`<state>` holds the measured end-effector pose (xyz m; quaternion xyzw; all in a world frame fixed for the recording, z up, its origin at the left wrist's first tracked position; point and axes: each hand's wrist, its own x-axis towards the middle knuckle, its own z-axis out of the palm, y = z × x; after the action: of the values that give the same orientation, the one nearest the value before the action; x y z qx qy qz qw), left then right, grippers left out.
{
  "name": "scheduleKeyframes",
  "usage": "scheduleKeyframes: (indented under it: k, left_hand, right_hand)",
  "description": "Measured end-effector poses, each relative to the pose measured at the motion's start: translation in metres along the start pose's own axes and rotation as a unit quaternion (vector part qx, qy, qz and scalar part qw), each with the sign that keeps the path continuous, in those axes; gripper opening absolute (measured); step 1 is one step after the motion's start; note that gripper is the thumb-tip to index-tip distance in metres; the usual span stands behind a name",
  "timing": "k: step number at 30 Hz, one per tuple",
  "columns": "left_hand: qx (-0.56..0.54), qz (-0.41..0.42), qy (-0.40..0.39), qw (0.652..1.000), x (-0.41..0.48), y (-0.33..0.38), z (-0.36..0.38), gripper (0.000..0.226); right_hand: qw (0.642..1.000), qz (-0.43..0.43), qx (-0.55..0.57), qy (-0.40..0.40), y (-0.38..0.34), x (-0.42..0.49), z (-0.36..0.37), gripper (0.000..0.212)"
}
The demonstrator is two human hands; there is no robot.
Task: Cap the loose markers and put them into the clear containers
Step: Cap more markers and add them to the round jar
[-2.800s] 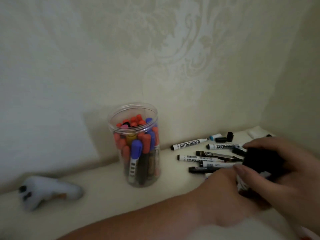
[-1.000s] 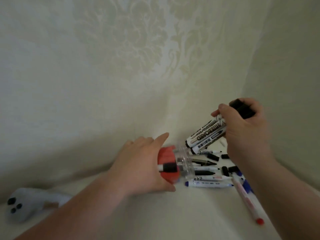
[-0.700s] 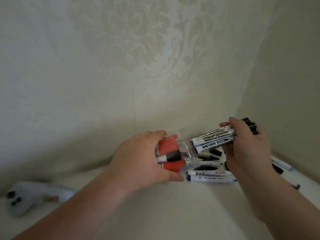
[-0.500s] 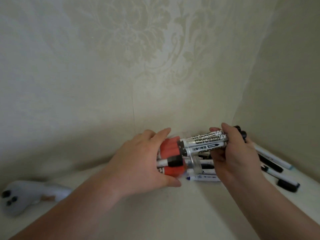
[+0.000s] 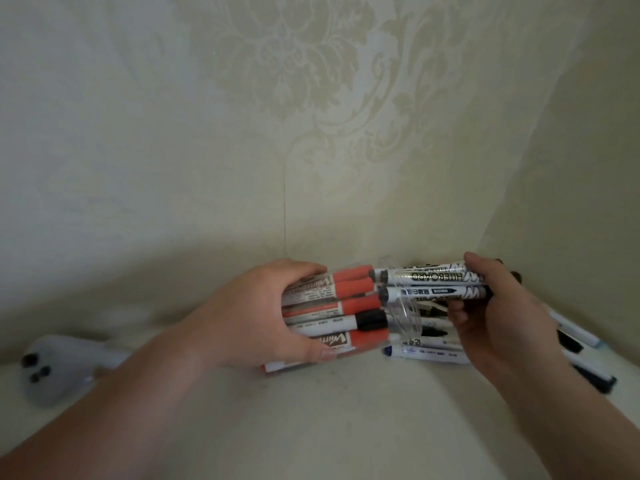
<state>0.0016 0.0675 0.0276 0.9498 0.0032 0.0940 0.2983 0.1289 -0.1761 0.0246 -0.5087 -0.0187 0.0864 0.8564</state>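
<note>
I see the clear container (image 5: 407, 311) tipped on its side in the corner, mouth to the right, full of red-capped markers (image 5: 349, 289), with the left hand (image 5: 263, 317) curled round its body. The right hand (image 5: 498, 317) grips two white markers (image 5: 433, 276), their dark ends at the container's mouth. Loose markers (image 5: 426, 353) lie on the pale surface (image 5: 346, 427) below that hand, and a white controller (image 5: 59, 365) lies far left.

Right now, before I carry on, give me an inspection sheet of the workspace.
Surface: pale surface, dim light.
Job's things: clear jar on its side, packed with mostly red-capped markers; bundle of black markers at its mouth; loose markers beyond and to the right.
Clutter: white device far left.
Hands: left hand grips the jar; right hand grips the bundle.
Cables: nothing seen.
Surroundings: patterned wallpaper, corner.
</note>
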Motion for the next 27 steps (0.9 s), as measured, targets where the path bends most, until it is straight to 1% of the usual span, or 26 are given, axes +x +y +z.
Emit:
scheduleKeyframes:
  k: [2, 4, 7, 10, 13, 15, 18, 21, 24, 27]
  left_hand:
    - [-0.001, -0.003, 0.011, 1.000, -0.001, -0.001, 0.001, 0.100]
    - [-0.006, -0.009, 0.010, 1.000, -0.002, -0.002, 0.001, 0.101]
    - [-0.040, -0.015, -0.002, 0.999, -0.002, 0.000, -0.002, 0.096]
    - [-0.035, -0.016, -0.017, 0.999, 0.002, 0.001, -0.004, 0.086]
    - [-0.020, -0.011, -0.038, 0.999, 0.005, 0.002, -0.006, 0.083]
    - [-0.011, -0.010, -0.038, 0.999, 0.007, 0.003, -0.006, 0.083]
    - [0.023, -0.006, -0.023, 0.999, 0.009, 0.001, -0.008, 0.085]
    - [0.064, -0.003, -0.029, 0.998, 0.006, -0.002, -0.012, 0.083]
    - [0.131, -0.003, -0.039, 0.991, 0.001, -0.004, -0.014, 0.081]
    - [0.205, 0.019, -0.056, 0.977, 0.002, -0.004, -0.016, 0.089]
  right_hand:
    - [0.999, -0.015, -0.033, 0.013, -0.003, 0.002, -0.003, 0.026]
    - [0.999, -0.015, -0.034, 0.033, -0.004, 0.004, -0.005, 0.022]
    - [0.998, 0.017, -0.010, 0.054, -0.005, 0.005, -0.006, 0.022]
    - [0.996, 0.035, -0.019, 0.075, -0.003, 0.007, -0.009, 0.022]
    - [0.997, 0.013, -0.034, 0.075, -0.004, 0.010, -0.011, 0.022]
    - [0.996, 0.001, -0.044, 0.073, -0.003, 0.012, -0.013, 0.021]
    - [0.997, -0.001, -0.053, 0.060, -0.001, 0.014, -0.016, 0.021]
    - [0.996, 0.006, -0.084, 0.020, 0.002, 0.015, -0.021, 0.019]
    - [0.991, 0.043, -0.116, -0.046, -0.001, 0.014, -0.024, 0.014]
    - [0.985, 0.064, -0.148, -0.066, -0.006, 0.012, -0.025, 0.011]
